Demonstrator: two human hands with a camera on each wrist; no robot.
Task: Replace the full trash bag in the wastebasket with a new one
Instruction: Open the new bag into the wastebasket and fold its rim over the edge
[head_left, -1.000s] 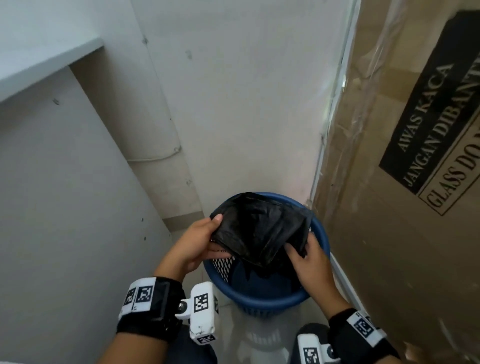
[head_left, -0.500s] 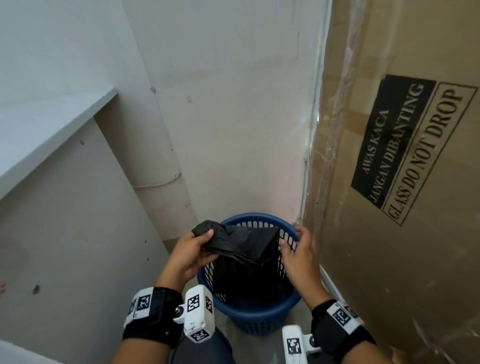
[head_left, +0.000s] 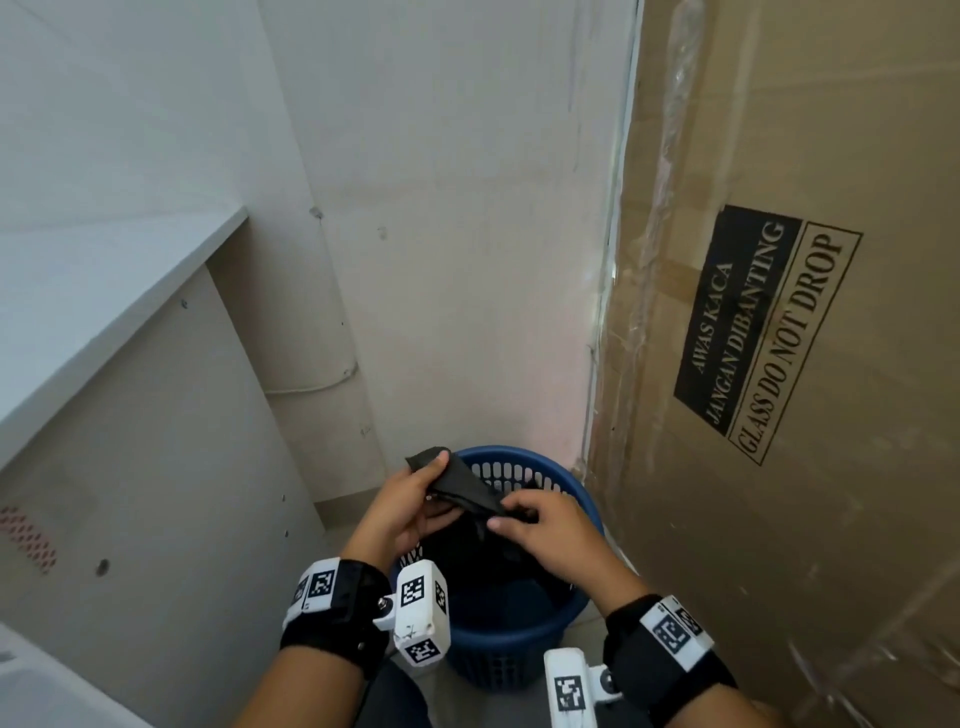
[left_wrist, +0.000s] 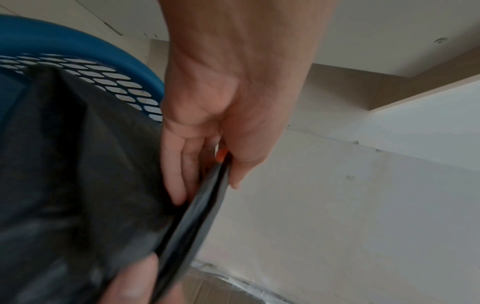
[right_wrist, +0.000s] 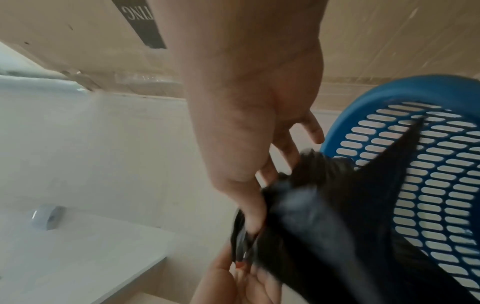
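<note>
A blue slotted wastebasket (head_left: 524, 460) stands on the floor in a corner. Over its mouth I hold a black trash bag (head_left: 462, 486), its lower part hanging into the basket. My left hand (head_left: 415, 499) pinches the bag's upper edge between thumb and fingers. My right hand (head_left: 540, 525) pinches the same edge just beside it. In the left wrist view the left hand's fingers (left_wrist: 179, 181) clamp the flattened black bag (left_wrist: 78, 174) beside the basket rim (left_wrist: 85, 49). In the right wrist view the right hand's thumb and fingers (right_wrist: 255, 214) pinch the bag (right_wrist: 324, 216) next to the wastebasket (right_wrist: 428, 185).
A tall cardboard box (head_left: 779, 364) printed "GLASS DO NOT DROP" stands close against the basket's right. A white desk panel (head_left: 130, 467) closes the left side. The wall (head_left: 441, 234) is right behind. A roll of tape (right_wrist: 48, 219) lies on the white desk top.
My right hand left the basket's right rim and came in to the bag's edge beside my left hand. The bag's opening has gone from spread wide to gathered flat.
</note>
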